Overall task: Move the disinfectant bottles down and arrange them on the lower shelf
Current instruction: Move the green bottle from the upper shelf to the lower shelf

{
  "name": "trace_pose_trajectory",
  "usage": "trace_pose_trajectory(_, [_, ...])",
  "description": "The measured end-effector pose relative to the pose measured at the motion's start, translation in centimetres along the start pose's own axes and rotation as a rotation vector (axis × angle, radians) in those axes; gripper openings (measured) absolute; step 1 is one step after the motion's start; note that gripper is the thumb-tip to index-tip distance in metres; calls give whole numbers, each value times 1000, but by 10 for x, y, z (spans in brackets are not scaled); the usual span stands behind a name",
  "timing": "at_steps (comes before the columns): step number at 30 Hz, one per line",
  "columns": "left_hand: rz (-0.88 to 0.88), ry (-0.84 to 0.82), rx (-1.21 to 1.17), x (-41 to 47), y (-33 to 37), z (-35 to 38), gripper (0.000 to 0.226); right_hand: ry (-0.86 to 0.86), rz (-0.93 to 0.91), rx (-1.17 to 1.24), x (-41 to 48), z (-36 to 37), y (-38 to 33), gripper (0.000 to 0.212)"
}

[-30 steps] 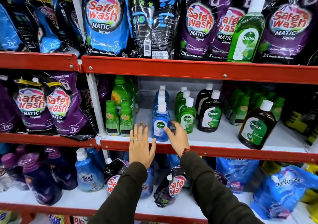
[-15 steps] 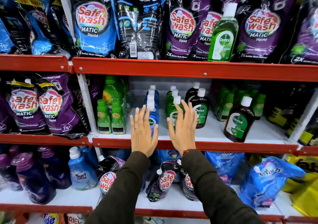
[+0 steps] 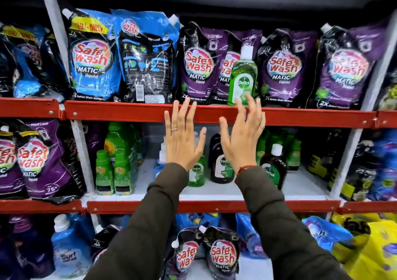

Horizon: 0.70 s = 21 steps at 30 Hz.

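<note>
Both hands, left hand (image 3: 182,139) and right hand (image 3: 243,138), reach up empty with fingers spread toward the green Dettol bottle (image 3: 243,75) upper center; best gripped around its body, clear of the pouches.

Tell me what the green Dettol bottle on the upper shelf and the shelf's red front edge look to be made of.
Green Dettol bottle: likely clear glossy plastic, tinted liquid showing through, opaque white cap. Red front edge: probably painted metal, smooth with visible screw heads.
</note>
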<state>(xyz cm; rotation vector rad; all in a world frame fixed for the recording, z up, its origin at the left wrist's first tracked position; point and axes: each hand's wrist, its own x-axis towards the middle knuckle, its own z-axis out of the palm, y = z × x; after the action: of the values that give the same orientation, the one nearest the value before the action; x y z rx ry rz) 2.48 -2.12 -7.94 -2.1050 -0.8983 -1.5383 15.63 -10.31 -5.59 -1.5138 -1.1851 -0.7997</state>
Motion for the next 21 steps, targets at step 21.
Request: trace_pose_trajectory(21, [0, 5, 179, 34, 1, 23, 60, -427, 447, 608, 126, -18, 43, 41])
